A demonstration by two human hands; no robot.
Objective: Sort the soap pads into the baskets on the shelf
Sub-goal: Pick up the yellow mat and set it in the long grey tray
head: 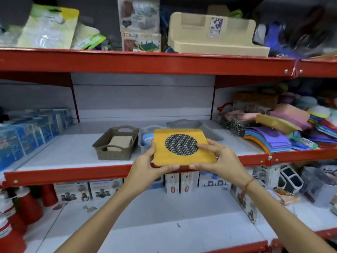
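I hold a square orange soap pad [182,157] with a round dark mesh patch in its middle, flat in front of the middle shelf. My left hand [145,165] grips its left edge and my right hand [218,159] grips its right edge. Behind it on the shelf stand a brown basket [102,148] holding a beige pad [120,142], a grey basket [144,131] with a blue item inside, partly hidden by the orange pad, and another grey basket [207,128] further right.
A pile of coloured pads [273,137] fills the shelf's right end. Blue boxes [32,128] line the left. The red shelf edge [73,173] runs in front; boxed goods and red bottles [16,216] sit below, packets and a beige tray [215,37] above.
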